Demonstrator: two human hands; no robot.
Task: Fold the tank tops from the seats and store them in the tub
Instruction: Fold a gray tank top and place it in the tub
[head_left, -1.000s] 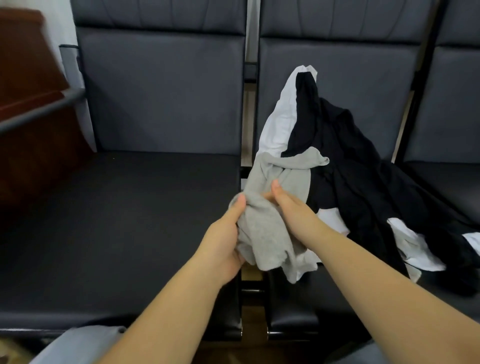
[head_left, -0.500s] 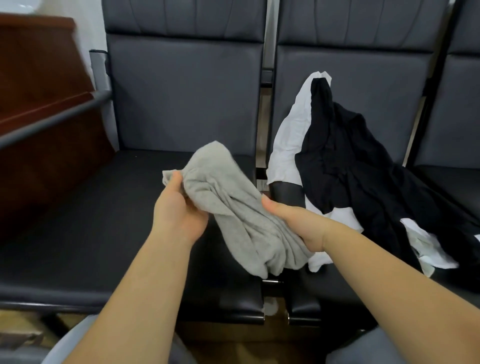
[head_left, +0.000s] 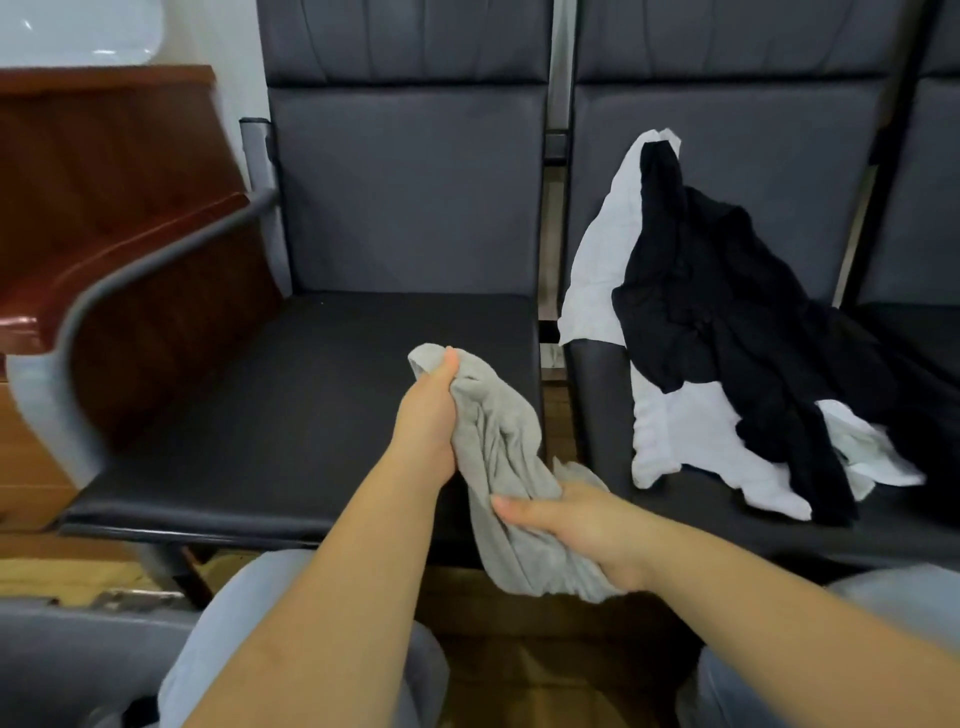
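The grey tank top (head_left: 498, 467) hangs bunched between both hands at the front right corner of the left seat (head_left: 291, 405), its lower end drooping past the seat's front edge. The left hand (head_left: 428, 415) is clenched round the upper end of the cloth, thumb on top, above the seat cushion; the right hand (head_left: 576, 525) is curled round the lower part, in front of the seat's front edge. The rest of the left seat's cushion, toward its back and its left side, lies bare up to the grey armrest (head_left: 130, 280) that bounds it on the left. Right of the left seat, across a narrow gap, the next seat (head_left: 597, 405) carries a heap: a black tank top (head_left: 727, 322) lying over a white tank top (head_left: 691, 431), the heap reaching up against the backrest and nearly to the cushion's front edge. No brand, label or writing can be read on any cloth.
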